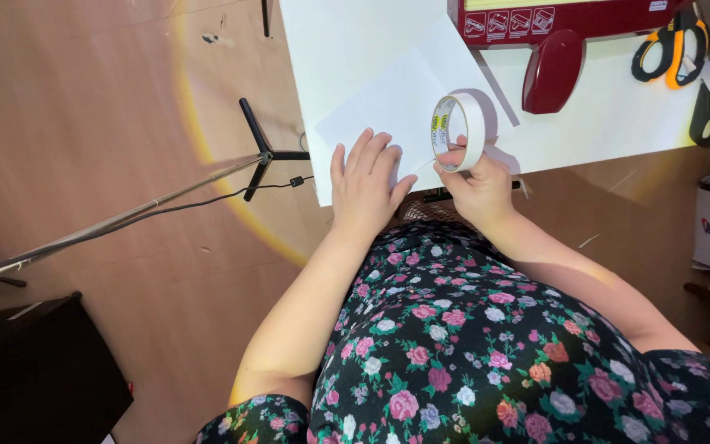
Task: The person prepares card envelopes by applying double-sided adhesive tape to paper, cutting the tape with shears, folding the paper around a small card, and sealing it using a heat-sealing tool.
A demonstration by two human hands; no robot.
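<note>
My left hand [365, 182] lies flat, fingers spread, on a white sheet of paper [408, 94] near the front edge of a white table [610, 115]. My right hand [474, 177] grips a roll of white tape [460, 130], held upright on its edge just right of the left hand, with a finger through its hole. The roll rests on or just above the paper; I cannot tell which.
A dark red tool with a handle [554, 70] lies at the table's back. Scissors with yellow and black handles [669, 51] sit at the far right. A black tripod stand [260, 152] with a cable stands on the brown floor to the left. A black box [34, 374] is at lower left.
</note>
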